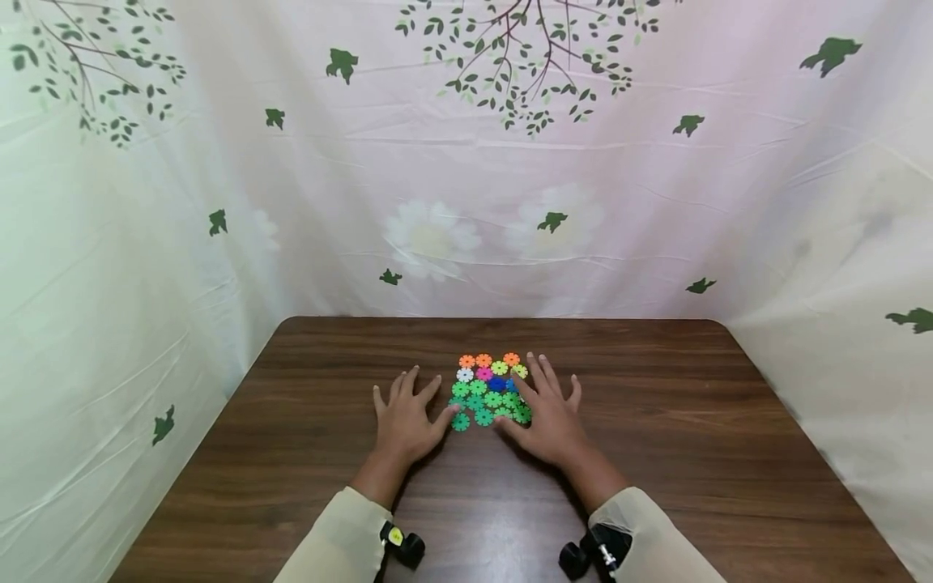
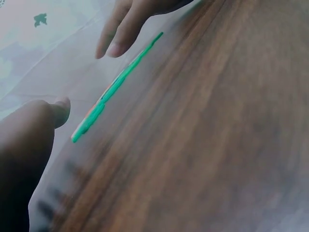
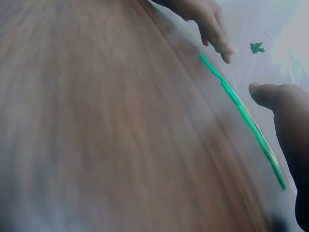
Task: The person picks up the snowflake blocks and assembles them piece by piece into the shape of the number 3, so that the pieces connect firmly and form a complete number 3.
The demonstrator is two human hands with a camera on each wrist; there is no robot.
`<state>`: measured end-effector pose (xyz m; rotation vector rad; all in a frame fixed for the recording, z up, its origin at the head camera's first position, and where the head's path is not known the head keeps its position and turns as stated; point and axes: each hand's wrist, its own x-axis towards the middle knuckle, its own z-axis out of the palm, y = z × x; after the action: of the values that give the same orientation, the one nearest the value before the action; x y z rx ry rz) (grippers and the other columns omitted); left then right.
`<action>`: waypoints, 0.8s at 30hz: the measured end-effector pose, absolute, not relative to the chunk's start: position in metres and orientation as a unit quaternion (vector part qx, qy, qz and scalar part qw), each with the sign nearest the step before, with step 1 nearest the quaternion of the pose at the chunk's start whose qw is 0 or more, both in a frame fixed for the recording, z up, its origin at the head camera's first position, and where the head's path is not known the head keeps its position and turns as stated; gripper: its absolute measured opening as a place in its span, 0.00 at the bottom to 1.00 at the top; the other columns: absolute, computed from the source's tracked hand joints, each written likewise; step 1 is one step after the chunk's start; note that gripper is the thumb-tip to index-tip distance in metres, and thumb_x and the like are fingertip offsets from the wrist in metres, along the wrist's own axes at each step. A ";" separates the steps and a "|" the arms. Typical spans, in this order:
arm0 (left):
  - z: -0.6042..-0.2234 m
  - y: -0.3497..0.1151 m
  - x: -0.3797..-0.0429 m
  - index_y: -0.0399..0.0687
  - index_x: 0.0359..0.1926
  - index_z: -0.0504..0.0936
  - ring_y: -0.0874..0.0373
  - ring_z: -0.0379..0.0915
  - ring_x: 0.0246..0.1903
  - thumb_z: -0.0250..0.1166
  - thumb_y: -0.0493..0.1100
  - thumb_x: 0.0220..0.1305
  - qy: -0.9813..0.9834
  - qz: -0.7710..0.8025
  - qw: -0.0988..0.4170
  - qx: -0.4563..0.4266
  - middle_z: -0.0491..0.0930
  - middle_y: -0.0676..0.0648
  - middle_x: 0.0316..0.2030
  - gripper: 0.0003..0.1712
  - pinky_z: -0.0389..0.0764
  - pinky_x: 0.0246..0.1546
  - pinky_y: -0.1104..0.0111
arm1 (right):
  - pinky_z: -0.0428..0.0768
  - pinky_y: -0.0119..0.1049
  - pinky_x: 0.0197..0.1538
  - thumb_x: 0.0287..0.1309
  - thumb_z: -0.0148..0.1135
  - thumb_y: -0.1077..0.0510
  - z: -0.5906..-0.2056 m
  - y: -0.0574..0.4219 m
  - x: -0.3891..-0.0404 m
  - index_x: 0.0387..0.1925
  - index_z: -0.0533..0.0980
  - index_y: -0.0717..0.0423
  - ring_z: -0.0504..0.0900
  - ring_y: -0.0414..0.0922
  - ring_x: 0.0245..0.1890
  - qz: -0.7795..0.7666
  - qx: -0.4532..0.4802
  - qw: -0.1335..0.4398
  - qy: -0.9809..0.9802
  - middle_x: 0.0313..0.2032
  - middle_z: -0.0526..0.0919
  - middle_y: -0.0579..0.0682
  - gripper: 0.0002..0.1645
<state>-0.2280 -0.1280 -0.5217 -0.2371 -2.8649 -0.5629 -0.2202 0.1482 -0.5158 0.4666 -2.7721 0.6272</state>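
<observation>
Flat plastic snowflake-shaped discs lie side by side in a rough block on the table. Orange discs (image 1: 484, 360) are at the back, with a white disc (image 1: 465, 375), a pink disc (image 1: 484, 373), a yellow disc (image 1: 499, 368) and a dark blue disc (image 1: 496, 384) closer in. Several green discs (image 1: 484, 417) fill the front. My left hand (image 1: 408, 425) is spread at the block's left side, its thumb at the green discs. My right hand (image 1: 550, 425), fingers also spread, overlaps the right edge, partly hiding a lighter blue disc. Both wrist views show the green discs (image 2: 118, 82) edge-on between the hands.
The brown wooden table (image 1: 306, 486) has rounded far corners. White curtains (image 1: 466, 178) printed with leaves, birds and flowers hang behind it and along both sides. Black wrist cameras (image 1: 410, 551) are strapped over the light sleeves (image 1: 338, 538).
</observation>
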 end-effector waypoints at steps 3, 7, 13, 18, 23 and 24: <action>-0.521 -0.127 -0.228 0.60 0.71 0.84 0.33 0.61 0.81 0.63 0.75 0.72 -0.966 -0.207 0.123 -0.090 0.67 0.37 0.81 0.38 0.49 0.77 0.20 | 0.44 0.85 0.76 0.65 0.72 0.30 -0.515 0.143 -0.221 0.77 0.75 0.47 0.50 0.62 0.88 0.223 0.183 0.136 -0.948 0.87 0.56 0.59 0.47; -0.521 -0.126 -0.230 0.61 0.66 0.89 0.35 0.63 0.80 0.68 0.72 0.70 -0.962 -0.219 0.133 -0.099 0.70 0.39 0.80 0.33 0.52 0.76 0.21 | 0.48 0.85 0.74 0.65 0.75 0.34 -0.516 0.139 -0.224 0.70 0.83 0.47 0.55 0.63 0.86 0.225 0.211 0.149 -0.940 0.84 0.64 0.59 0.38; -0.523 -0.121 -0.233 0.61 0.61 0.92 0.37 0.66 0.78 0.71 0.71 0.68 -0.957 -0.237 0.134 -0.100 0.74 0.41 0.77 0.30 0.53 0.76 0.21 | 0.51 0.81 0.73 0.63 0.78 0.36 -0.518 0.134 -0.225 0.62 0.88 0.45 0.60 0.65 0.84 0.233 0.230 0.152 -0.933 0.81 0.70 0.57 0.31; -0.524 -0.116 -0.235 0.58 0.57 0.94 0.36 0.66 0.78 0.72 0.71 0.68 -0.953 -0.256 0.127 -0.098 0.76 0.41 0.75 0.30 0.53 0.76 0.22 | 0.52 0.78 0.73 0.63 0.78 0.35 -0.518 0.129 -0.225 0.58 0.90 0.43 0.61 0.66 0.83 0.238 0.230 0.134 -0.934 0.79 0.73 0.56 0.27; -0.523 -0.115 -0.236 0.56 0.53 0.96 0.37 0.69 0.76 0.74 0.70 0.67 -0.955 -0.247 0.141 -0.090 0.79 0.42 0.72 0.28 0.55 0.75 0.22 | 0.53 0.77 0.71 0.64 0.78 0.37 -0.518 0.124 -0.226 0.56 0.91 0.43 0.63 0.65 0.81 0.243 0.236 0.128 -0.932 0.78 0.74 0.55 0.25; -0.523 -0.115 -0.236 0.56 0.52 0.96 0.37 0.69 0.75 0.74 0.69 0.67 -0.955 -0.244 0.142 -0.090 0.79 0.42 0.72 0.27 0.56 0.75 0.22 | 0.53 0.77 0.71 0.64 0.78 0.37 -0.518 0.123 -0.226 0.56 0.91 0.43 0.63 0.65 0.81 0.244 0.237 0.127 -0.932 0.78 0.75 0.55 0.25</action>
<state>-0.2362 -0.1150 -0.5228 -0.2607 -2.7554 -0.7049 -0.2260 0.1228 -0.5182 0.6882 -2.7114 0.7107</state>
